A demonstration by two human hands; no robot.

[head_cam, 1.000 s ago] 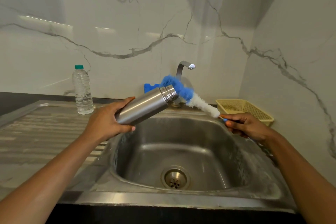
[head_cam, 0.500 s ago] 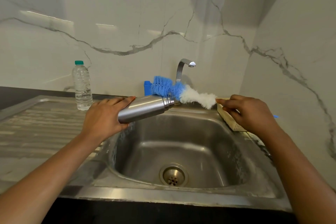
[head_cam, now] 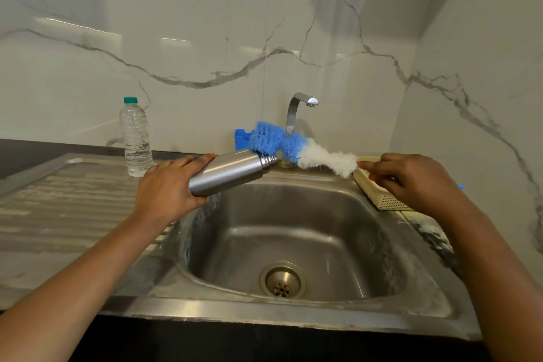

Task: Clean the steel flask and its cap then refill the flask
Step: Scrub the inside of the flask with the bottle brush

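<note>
Flask point(head_cam: 229, 172) gripped, left hand point(head_cam: 167, 188); brush point(head_cam: 293, 147) pinched, right hand point(head_cam: 411, 179)

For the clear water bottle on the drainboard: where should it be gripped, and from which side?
Probably round the middle of the water bottle, coming from the front. It stands upright and capped on the drainboard with the wall close behind, so a sideways wrap suits its round body.

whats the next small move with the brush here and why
Probably draw the brush back toward the right hand until its blue tip lines up with the flask mouth. The left hand holds the flask tilted over the sink, but the bristles lie across its neck, not inside.
</note>
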